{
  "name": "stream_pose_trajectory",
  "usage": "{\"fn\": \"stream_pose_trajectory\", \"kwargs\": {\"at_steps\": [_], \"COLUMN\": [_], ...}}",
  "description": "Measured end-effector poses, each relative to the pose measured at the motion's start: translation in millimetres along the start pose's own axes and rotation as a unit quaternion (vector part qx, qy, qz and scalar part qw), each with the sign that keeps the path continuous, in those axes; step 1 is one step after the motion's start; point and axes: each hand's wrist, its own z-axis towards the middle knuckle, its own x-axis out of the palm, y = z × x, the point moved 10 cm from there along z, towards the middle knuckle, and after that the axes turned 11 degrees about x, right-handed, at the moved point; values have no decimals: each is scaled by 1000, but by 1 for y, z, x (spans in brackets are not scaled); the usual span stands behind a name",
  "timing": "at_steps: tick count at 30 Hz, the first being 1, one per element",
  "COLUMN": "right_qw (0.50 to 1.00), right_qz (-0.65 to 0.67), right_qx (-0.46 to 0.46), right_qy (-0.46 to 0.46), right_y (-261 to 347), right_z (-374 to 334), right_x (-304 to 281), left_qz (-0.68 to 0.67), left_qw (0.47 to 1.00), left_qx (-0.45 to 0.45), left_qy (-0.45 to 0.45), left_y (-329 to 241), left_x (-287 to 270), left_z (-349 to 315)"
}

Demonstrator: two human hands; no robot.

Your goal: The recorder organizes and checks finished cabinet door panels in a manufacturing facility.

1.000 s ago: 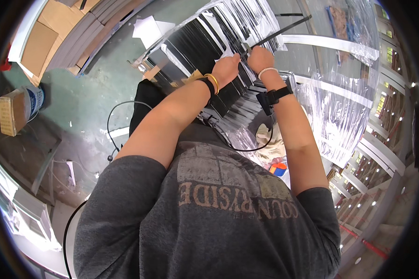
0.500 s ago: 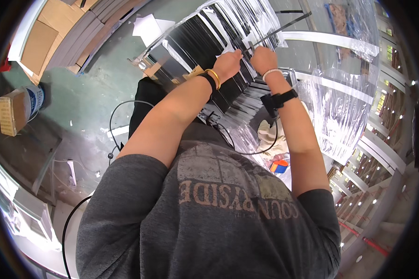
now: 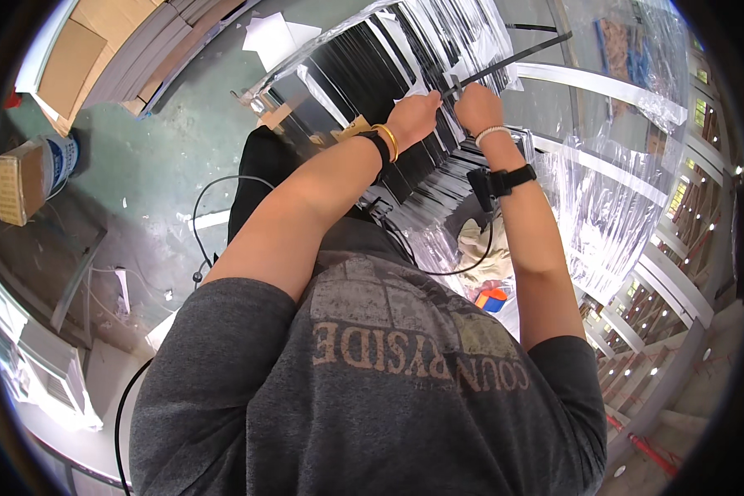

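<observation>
Both my hands meet over a stack of black and silver sheet-like pieces (image 3: 351, 70), partly wrapped in clear film. A long thin black strip (image 3: 521, 56) slants up to the right from between them. My left hand (image 3: 413, 117) is closed, its thumb and forefinger pinched at the strip's near end, beside a scrap of white sheet. Just right of it, my right hand (image 3: 479, 109) is closed in a fist against the strip, knuckles up. The fingertips of both hands are mostly hidden.
Brown cardboard sheets (image 3: 128, 62) are stacked at the far left. A carton (image 3: 21, 182) and a blue-and-white bucket (image 3: 60, 161) stand on the floor. Clear film (image 3: 595, 207) covers framing at right. A cream cloth (image 3: 484, 252) and an orange-and-blue object (image 3: 492, 299) lie near my body.
The view has shifted slightly, so the stack and both hands sit a little further right. My right fist seems more tightly curled; the grip on the strip otherwise looks the same.
</observation>
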Motion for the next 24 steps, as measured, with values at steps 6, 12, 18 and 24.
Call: {"fn": "stream_pose_trajectory", "kwargs": {"at_steps": [6, 12, 18, 24], "right_qw": [1000, 1000, 1000, 999], "right_qz": [-3, 8, 10, -7], "right_qx": [-5, -26, -7, -42], "right_qy": [5, 7, -23, -1], "right_y": [2, -12, 1, 0], "right_z": [1, -16, 13, -10], "right_x": [-4, 0, -4, 4], "left_qz": [14, 2, 1, -1], "left_qw": [1000, 1000, 1000, 1000], "left_qx": [-2, 0, 9, -24], "left_qy": [6, -8, -14, 1], "left_y": [-1, 4, -1, 6], "left_x": [1, 0, 0, 0], "left_z": [0, -1, 4, -3]}}
